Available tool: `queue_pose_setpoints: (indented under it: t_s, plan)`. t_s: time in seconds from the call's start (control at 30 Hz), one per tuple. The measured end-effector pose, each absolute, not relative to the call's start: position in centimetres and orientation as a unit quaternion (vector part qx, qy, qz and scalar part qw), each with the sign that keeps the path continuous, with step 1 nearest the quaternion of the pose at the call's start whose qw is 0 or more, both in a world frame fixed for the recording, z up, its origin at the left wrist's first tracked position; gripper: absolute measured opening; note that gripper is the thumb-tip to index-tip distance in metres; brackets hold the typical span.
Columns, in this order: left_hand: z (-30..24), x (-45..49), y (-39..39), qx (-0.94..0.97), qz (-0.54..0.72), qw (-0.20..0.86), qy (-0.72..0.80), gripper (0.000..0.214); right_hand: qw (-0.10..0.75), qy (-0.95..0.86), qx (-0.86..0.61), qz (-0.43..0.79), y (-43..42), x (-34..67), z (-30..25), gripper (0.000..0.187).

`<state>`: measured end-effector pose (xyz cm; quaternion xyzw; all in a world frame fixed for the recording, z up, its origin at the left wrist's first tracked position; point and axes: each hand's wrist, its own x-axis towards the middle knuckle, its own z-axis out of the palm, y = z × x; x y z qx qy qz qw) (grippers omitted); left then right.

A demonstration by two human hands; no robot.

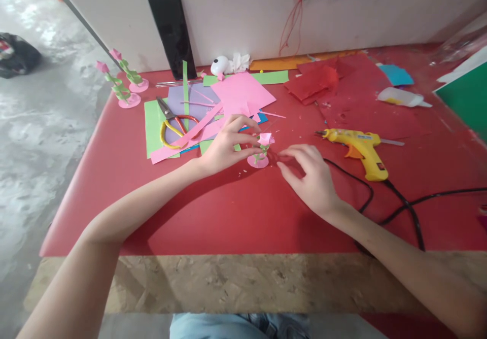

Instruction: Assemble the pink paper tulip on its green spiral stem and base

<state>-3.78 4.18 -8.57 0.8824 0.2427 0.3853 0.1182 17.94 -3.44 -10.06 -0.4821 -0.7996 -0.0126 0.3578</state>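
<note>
A small paper flower (266, 139) with a pink bloom, green curled stem and round pink base stands on the red tabletop. My left hand (232, 141) comes from its left side, thumb and fingertips closed lightly at the stem just below the bloom. To the right of the flower, my right hand (308, 174) hovers low with fingers curved and apart, holding nothing visible. Scissors (175, 126) with yellow and red handles lie on paper behind my left hand. A yellow glue gun (359, 148) rests beyond my right hand, nozzle pointing left.
Two similar paper flowers (124, 85) stand at the back left. Pink paper (243, 93), green strips and purple sheets lie behind the hands. Red paper (314, 85) and a glue bottle (403, 97) sit back right. A black cord (409, 207) crosses the right side. A black phone-like slab (172, 34) leans on the wall.
</note>
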Motion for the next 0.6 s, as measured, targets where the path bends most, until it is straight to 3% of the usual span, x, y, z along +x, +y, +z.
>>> queue_pose_setpoints:
  t_s: [0.2, 0.6]
  plan:
    - [-8.9, -3.7, 4.2, 0.882, 0.391, 0.111, 0.239, 0.011, 0.447, -0.762, -0.467, 0.038, -2.2, 16.9, -7.9, 0.004]
    - [-9.1, -3.6, 4.2, 0.877, 0.405, 0.117, 0.228, 0.007, 0.473, -0.749, -0.451, 0.109, -1.0, 15.2, -7.4, 0.008]
